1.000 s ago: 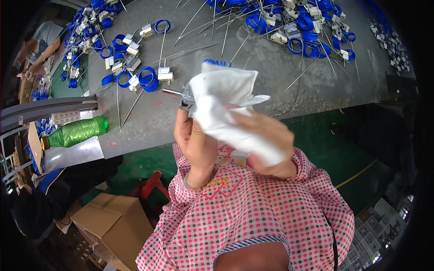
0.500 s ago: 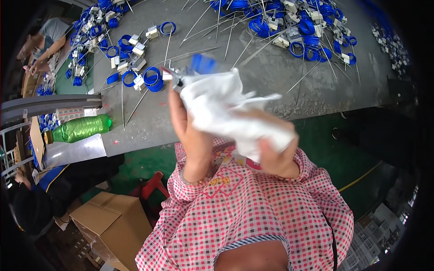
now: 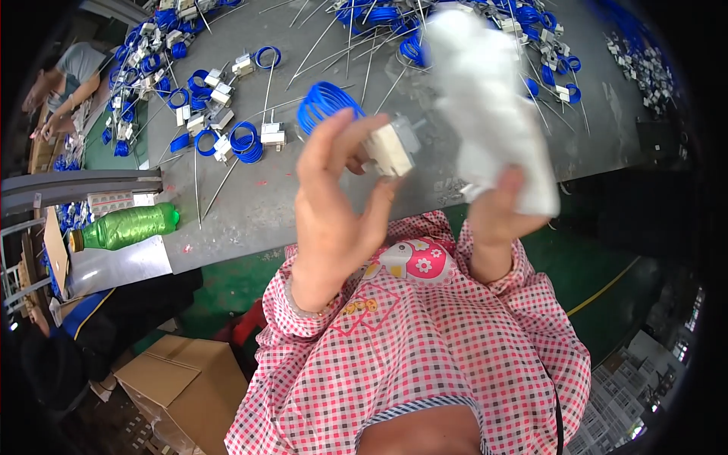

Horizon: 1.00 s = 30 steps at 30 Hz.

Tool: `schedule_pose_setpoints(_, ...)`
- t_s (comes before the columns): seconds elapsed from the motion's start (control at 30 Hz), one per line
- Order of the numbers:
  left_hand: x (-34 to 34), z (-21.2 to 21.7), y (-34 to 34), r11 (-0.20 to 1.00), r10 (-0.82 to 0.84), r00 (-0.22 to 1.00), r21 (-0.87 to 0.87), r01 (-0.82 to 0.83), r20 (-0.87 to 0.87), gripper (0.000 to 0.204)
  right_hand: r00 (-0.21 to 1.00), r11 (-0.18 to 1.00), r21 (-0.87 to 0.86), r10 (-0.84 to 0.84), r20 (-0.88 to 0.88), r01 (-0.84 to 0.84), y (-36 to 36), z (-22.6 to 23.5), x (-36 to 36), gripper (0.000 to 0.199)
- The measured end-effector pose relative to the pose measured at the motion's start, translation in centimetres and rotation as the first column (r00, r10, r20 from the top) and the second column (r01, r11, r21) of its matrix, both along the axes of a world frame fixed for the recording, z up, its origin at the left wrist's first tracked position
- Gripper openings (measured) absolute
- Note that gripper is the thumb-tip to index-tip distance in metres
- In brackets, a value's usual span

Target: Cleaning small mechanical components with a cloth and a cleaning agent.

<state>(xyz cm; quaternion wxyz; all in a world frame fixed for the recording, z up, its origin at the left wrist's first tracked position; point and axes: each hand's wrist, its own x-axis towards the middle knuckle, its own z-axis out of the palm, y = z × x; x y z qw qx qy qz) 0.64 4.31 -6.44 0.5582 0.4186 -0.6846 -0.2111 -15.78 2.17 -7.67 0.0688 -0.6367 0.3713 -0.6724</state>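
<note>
My left hand (image 3: 334, 205) grips a capillary thermostat, its cream and grey block (image 3: 390, 150) pinched between thumb and fingers. Its blue coiled tube (image 3: 327, 106) stands out above the fingers on the far side. To the right, my right hand (image 3: 502, 220) is closed around the lower end of a white cloth (image 3: 493, 114), which is smeared by motion and stretches up over the table. The cloth and the thermostat are apart. Beyond my left hand, several like thermostats (image 3: 244, 142) with blue coils and thin metal rods lie on the grey table (image 3: 258, 205).
Larger heaps of thermostats lie at the far left (image 3: 163, 42) and far right (image 3: 565, 91). A green bottle (image 3: 130, 226) lies on its side by a metal rail at the left. Below stands a cardboard box (image 3: 182, 387). Another person (image 3: 72, 83) sits at the upper left.
The cloth was wrapped about the part between both hands. My right hand has drawn it away up and to the right, baring the thermostat in my left hand.
</note>
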Motion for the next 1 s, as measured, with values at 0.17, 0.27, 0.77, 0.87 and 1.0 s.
schedule_pose_setpoints(0.17, -0.9, -0.6, 0.4, 0.994, 0.108, 0.994, -0.002, -0.108, 0.036, 0.062, 0.872, 0.967, 0.045, 0.244, -0.425, -0.249, -1.1, 0.7, 2.6, 0.043)
schedule_pose_setpoints(0.27, -0.9, -1.1, 0.4, 0.983, 0.163, 0.987, 0.084, -0.163, -0.004, 0.06, 0.869, 0.964, 0.08, 0.263, -0.418, -0.253, -0.4, 0.0, 2.9, 0.043)
schedule_pose_setpoints(0.77, 0.4, -1.3, 0.6, 0.97, 0.158, 0.985, 0.174, -0.169, 0.072, 0.063, 0.969, 0.945, 0.258, 0.23, -0.086, -0.201, 0.0, 0.5, 3.0, 0.037)
schedule_pose_setpoints(0.87, 0.0, -1.2, 0.7, 0.969, 0.203, 0.977, 0.13, -0.209, 0.061, 0.064, 0.867, 0.966, 0.138, 0.257, -0.426, -0.219, -0.1, 0.3, 4.4, 0.047)
schedule_pose_setpoints(1.0, -0.2, -2.2, 0.5, 0.965, 0.258, 0.966, 0.049, -0.258, 0.012, 0.057, 0.862, 0.959, 0.164, 0.282, -0.421, -0.233, 1.2, -0.2, 4.4, 0.049)
